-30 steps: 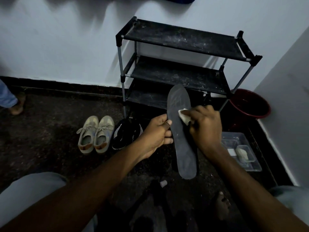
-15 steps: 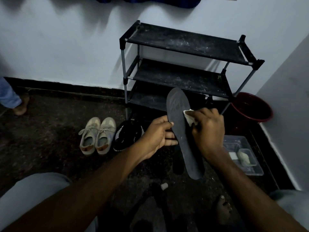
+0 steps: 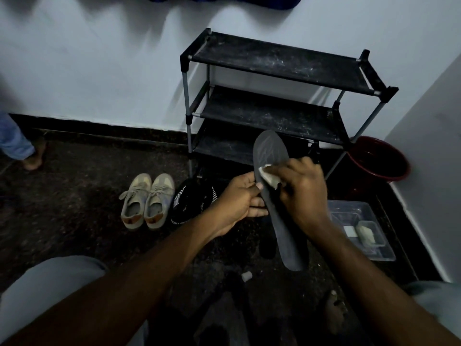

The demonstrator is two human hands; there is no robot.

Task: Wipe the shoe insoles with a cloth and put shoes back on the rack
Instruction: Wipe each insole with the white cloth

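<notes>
A long dark insole (image 3: 270, 156) is held up in front of the black three-shelf shoe rack (image 3: 279, 61). My left hand (image 3: 239, 198) grips the insole's left edge near its middle. My right hand (image 3: 303, 193) holds a small pale cloth (image 3: 268, 176) and presses it on the insole's upper half. A pair of beige sneakers (image 3: 147, 201) stands on the dark floor to the left, with a black shoe with white stripes (image 3: 192, 201) beside it. Another dark insole (image 3: 267, 245) lies on the floor, partly hidden behind the held one.
A dark red bucket (image 3: 379, 158) stands right of the rack by the wall. A clear plastic box (image 3: 361, 228) with small items lies on the floor at right. Another person's bare foot (image 3: 32, 161) shows at far left. My knees and one foot (image 3: 333, 310) fill the bottom.
My right hand with the cloth has slid slightly along the insole while the left hand keeps its grip. The insole's lower end has swung a little to the right.
</notes>
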